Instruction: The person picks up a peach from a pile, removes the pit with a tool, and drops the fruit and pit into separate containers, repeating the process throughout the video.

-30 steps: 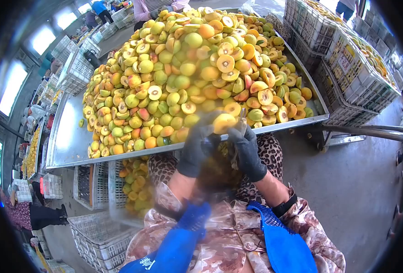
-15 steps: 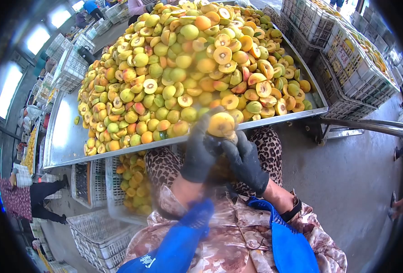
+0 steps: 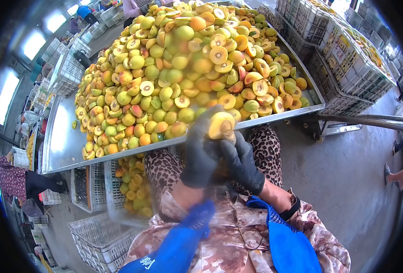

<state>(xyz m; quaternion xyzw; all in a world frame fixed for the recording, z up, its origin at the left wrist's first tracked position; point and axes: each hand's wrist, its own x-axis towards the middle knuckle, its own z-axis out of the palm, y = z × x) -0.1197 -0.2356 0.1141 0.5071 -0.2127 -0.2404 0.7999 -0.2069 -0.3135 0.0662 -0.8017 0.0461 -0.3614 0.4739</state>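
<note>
In front of my lap, close to the tray's near edge, a peach half is held up with its yellow cut face showing. My left hand, in a dark grey glove, is closed around its left side. My right hand, gloved the same way, has curled fingers pressed against the lower right of the fruit. Whatever those fingers grip is hidden. Beyond both hands, a big heap of halved peaches lies on a metal tray; many show stones or hollows. A blurred patch covers part of the view.
Below the tray sit a crate of peaches and a white plastic crate. Stacked crates of fruit stand at the right, beside a metal bar. A person in a patterned top is at far left.
The view has shifted slightly. The peach half has turned a little in my hands. The person at far left has changed posture.
</note>
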